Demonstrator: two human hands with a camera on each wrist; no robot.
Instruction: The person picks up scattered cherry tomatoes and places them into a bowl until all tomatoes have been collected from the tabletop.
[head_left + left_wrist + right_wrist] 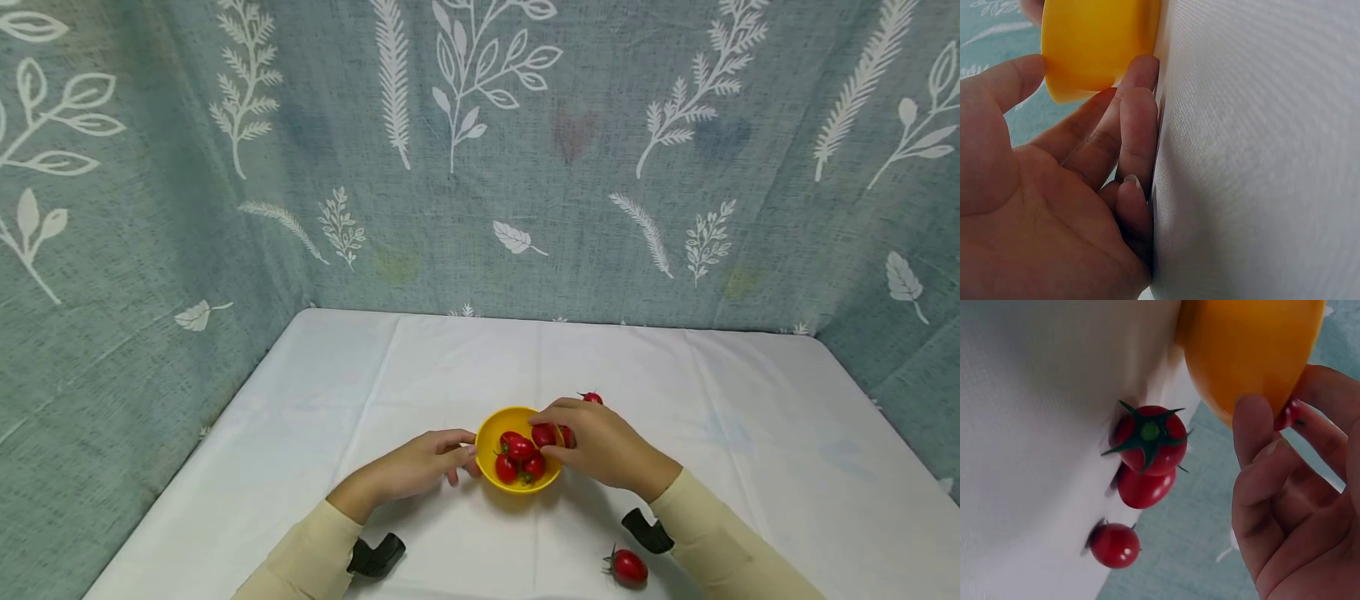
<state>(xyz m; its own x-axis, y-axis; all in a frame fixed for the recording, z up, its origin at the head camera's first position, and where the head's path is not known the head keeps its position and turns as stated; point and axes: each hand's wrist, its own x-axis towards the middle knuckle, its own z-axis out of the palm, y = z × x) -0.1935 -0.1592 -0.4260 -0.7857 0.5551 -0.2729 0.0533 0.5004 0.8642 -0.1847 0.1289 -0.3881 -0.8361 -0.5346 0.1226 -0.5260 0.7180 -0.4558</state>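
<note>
A yellow bowl (pixel 483 471) holding several red cherry tomatoes (pixel 517 448) stands on the white table. My left hand (pixel 416 467) is at its left side, with thumb and fingertips touching the outer wall and rim in the left wrist view. At the right rim my right hand (pixel 600 442) pinches a cherry tomato (pixel 543 434) between thumb and fingers, over the inside of the bowl. That tomato (pixel 1288 415) is partly hidden by the bowl and fingers in the right wrist view. Whether it rests on the others, I cannot tell.
Beyond and beside my right hand, loose tomatoes (pixel 1149 434) lie on the table, one (pixel 592 397) past the knuckles. Another tomato (pixel 627 567) lies near the right sleeve. Patterned green cloth (pixel 480 208) hangs behind the white tabletop (pixel 420 358).
</note>
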